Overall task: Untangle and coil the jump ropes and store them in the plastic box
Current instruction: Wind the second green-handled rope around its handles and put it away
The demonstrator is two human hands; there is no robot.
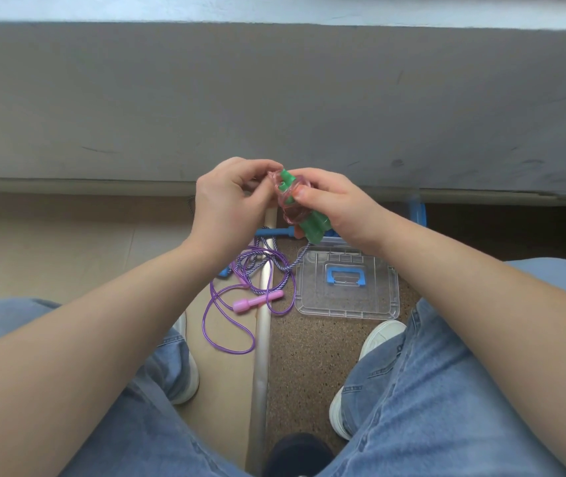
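Note:
My right hand (pixel 335 204) grips two green jump-rope handles (pixel 314 225) held side by side, with a clear pink rope (pixel 288 201) wound around them. My left hand (pixel 230 197) pinches the pink rope's end at the top of the bundle. On the floor below lies a purple rope (pixel 228 318) with a pink handle (pixel 257 302), tangled with a striped blue-white rope (pixel 276 266) that has blue handles (pixel 274 231). The clear plastic lid (pixel 347 297) with a blue handle lies flat to the right. The box (pixel 417 215) is mostly hidden behind my right hand.
A grey wall (pixel 274 98) rises just beyond my hands. A metal floor strip (pixel 262 339) runs between tan flooring on the left and speckled brown flooring on the right. My jeans-clad knees and white shoes (pixel 378 342) frame the ropes.

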